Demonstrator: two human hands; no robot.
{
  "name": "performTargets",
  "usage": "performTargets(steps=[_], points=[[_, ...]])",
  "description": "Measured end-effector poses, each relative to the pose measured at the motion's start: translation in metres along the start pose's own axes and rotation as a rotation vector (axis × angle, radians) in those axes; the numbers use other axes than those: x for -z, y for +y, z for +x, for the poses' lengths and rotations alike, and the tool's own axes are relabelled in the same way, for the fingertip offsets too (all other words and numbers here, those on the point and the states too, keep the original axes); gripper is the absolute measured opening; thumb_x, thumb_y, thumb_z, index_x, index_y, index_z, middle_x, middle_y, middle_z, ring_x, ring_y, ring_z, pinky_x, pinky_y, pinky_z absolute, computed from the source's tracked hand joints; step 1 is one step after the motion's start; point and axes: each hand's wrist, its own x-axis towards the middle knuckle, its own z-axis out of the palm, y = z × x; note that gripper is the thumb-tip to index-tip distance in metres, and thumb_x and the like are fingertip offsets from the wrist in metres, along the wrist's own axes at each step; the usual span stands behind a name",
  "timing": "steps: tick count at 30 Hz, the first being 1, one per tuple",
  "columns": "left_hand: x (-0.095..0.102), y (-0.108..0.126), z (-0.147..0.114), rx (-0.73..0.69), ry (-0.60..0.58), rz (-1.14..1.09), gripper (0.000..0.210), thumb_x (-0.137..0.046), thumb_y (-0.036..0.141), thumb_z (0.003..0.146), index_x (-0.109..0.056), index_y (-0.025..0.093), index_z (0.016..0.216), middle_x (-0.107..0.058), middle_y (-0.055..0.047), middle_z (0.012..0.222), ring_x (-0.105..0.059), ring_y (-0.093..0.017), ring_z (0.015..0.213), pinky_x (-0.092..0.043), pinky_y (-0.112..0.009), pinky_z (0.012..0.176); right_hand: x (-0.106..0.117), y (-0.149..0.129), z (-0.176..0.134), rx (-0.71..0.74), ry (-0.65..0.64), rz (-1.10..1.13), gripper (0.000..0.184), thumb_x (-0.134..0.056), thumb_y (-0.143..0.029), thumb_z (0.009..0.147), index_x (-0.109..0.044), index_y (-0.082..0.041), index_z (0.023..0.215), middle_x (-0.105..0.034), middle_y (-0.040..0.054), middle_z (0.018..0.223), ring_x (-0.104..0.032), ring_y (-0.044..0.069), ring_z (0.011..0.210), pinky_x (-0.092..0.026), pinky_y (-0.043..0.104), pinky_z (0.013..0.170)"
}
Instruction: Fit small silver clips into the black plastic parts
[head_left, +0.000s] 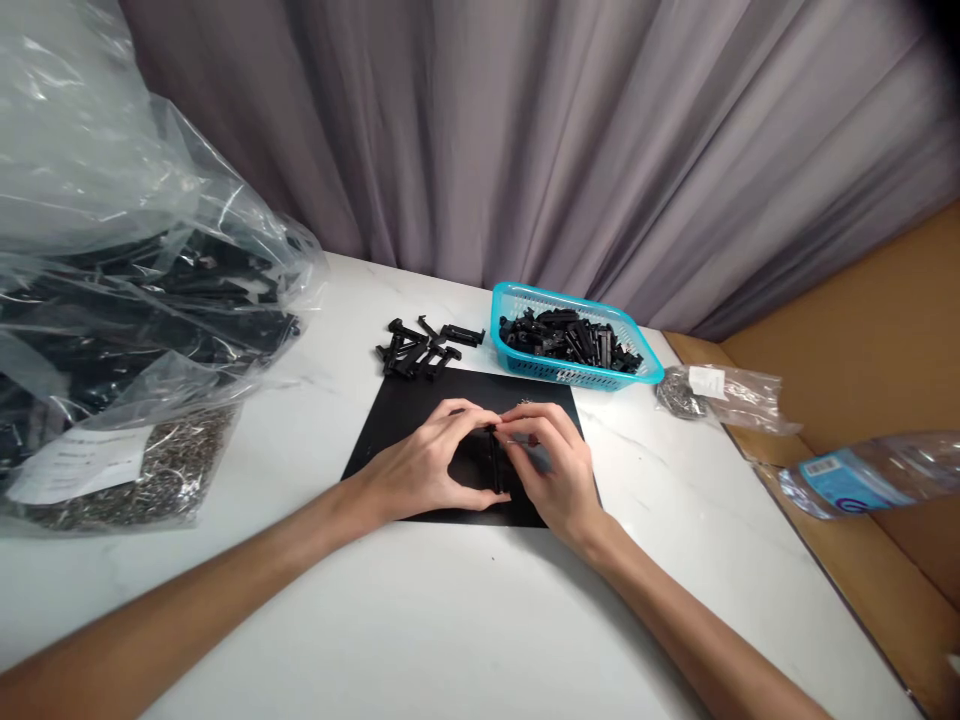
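Observation:
A slim black plastic part (495, 462) stands lengthwise between the thumb and fingers of my left hand (424, 455), which grips it at both ends above the black mat (405, 400). My right hand (551, 465) is closed in a pinch at the far end of that part, its fingertips meeting those of my left hand. Whatever lies in the right pinch is too small to name. A few tiny metal bits (527, 403) show on the mat just behind the right fingers. Beyond my left hand is a loose pile of similar black parts (416, 350).
A blue basket (577, 376) full of black parts stands at the back. On the left lie a large clear bag of black pieces (135, 300) and a bag of metal pins (180, 450). Rightward are a small bag (686, 390), a plastic bottle (855, 480) and cardboard (862, 340).

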Motion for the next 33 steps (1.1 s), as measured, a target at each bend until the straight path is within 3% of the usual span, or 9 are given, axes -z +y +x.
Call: performTargets(steps=[4, 9, 14, 22, 33], points=[[0.000, -0.001, 0.000, 0.049, -0.024, -0.004, 0.071, -0.090, 0.038, 0.074, -0.052, 0.023, 0.133, -0.067, -0.008, 0.124, -0.063, -0.026, 0.127, -0.065, -0.036, 0.096, -0.002, 0.000, -0.002, 0.057, -0.013, -0.133, 0.015, -0.058, -0.011, 0.101, -0.064, -0.023, 0.106, -0.072, 0.0083, 0.109, -0.070, 0.021, 0.100, -0.061, 0.035, 0.080], [0.000, -0.003, 0.000, 0.056, -0.022, -0.013, 0.067, -0.088, 0.038, 0.075, -0.055, 0.023, 0.130, -0.068, -0.008, 0.123, -0.063, -0.026, 0.127, -0.065, -0.035, 0.097, -0.006, -0.001, -0.004, 0.008, -0.029, -0.146, 0.013, -0.057, -0.015, 0.102, -0.064, -0.023, 0.108, -0.072, 0.0075, 0.109, -0.072, 0.020, 0.098, -0.061, 0.033, 0.077], [0.000, -0.004, 0.000, 0.055, -0.025, -0.015, 0.068, -0.087, 0.039, 0.075, -0.055, 0.023, 0.133, -0.068, -0.008, 0.124, -0.061, -0.027, 0.129, -0.065, -0.036, 0.097, -0.007, -0.001, -0.004, 0.006, 0.033, -0.166, 0.012, -0.060, -0.015, 0.101, -0.066, -0.023, 0.107, -0.073, 0.0074, 0.104, -0.072, 0.020, 0.095, -0.061, 0.032, 0.074], [0.004, -0.002, 0.003, 0.143, -0.078, -0.009, 0.064, -0.086, 0.040, 0.073, -0.058, 0.024, 0.128, -0.070, -0.006, 0.122, -0.058, -0.027, 0.133, -0.062, -0.039, 0.104, -0.009, 0.002, -0.004, 0.126, 0.026, -0.124, 0.016, -0.058, -0.011, 0.102, -0.070, -0.021, 0.108, -0.075, 0.0083, 0.101, -0.074, 0.019, 0.088, -0.064, 0.031, 0.074], [0.003, -0.005, 0.003, 0.250, -0.118, -0.039, 0.067, -0.085, 0.037, 0.070, -0.059, 0.023, 0.131, -0.068, -0.008, 0.129, -0.057, -0.031, 0.140, -0.061, -0.042, 0.107, -0.013, 0.005, -0.008, 0.097, -0.045, -0.071, 0.029, -0.053, -0.007, 0.102, -0.072, -0.021, 0.119, -0.074, 0.0085, 0.108, -0.074, 0.018, 0.092, -0.063, 0.029, 0.076]])
